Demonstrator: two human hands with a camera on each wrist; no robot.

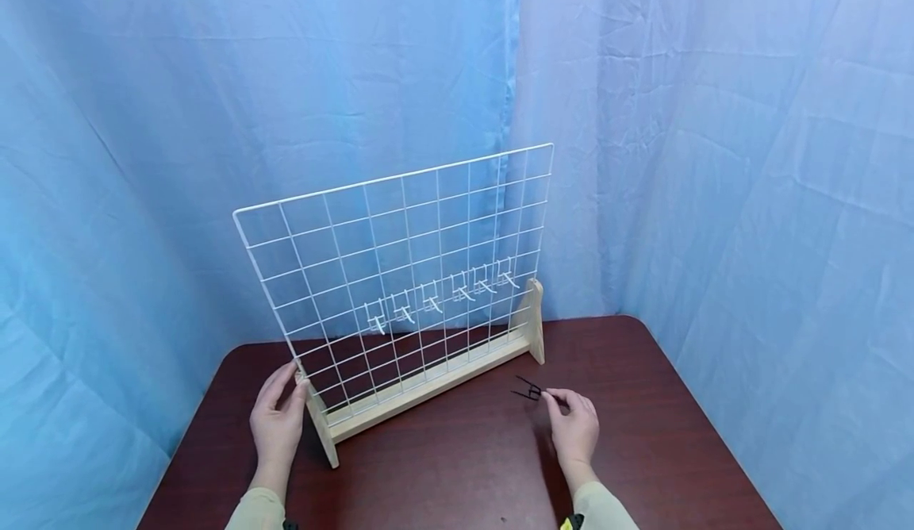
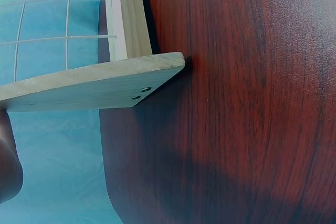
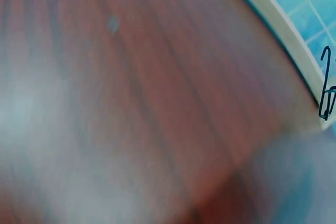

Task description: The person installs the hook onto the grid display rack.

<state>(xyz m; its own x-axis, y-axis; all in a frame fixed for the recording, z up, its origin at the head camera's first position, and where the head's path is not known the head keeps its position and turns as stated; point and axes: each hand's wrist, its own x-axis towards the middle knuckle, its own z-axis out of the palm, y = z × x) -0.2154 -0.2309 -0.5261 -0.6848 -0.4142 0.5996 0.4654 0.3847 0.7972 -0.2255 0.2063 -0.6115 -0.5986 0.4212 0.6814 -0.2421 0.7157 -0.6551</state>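
Observation:
A white wire grid panel [image 1: 421,238] stands upright in a pale wooden stand [image 1: 432,383], set at a slant on the table. Several white hooks [image 1: 432,303] hang in a row across its lower half. At the stand's left end, my left hand [image 1: 277,423] grips the top of the wooden side piece [image 2: 94,80], thumb in front and fingers behind. My right hand [image 1: 574,428] pinches a black double-pronged wire hook [image 1: 530,389] between thumb and fingertips, in front of the stand's right end. Part of that black hook also shows at the right wrist view's edge.
The dark red-brown wooden table [image 1: 457,466] has rounded far corners. Blue curtains [image 1: 357,78] hang close behind it and along both sides. Two screw heads [image 2: 145,89] show on the outer face of the left side piece.

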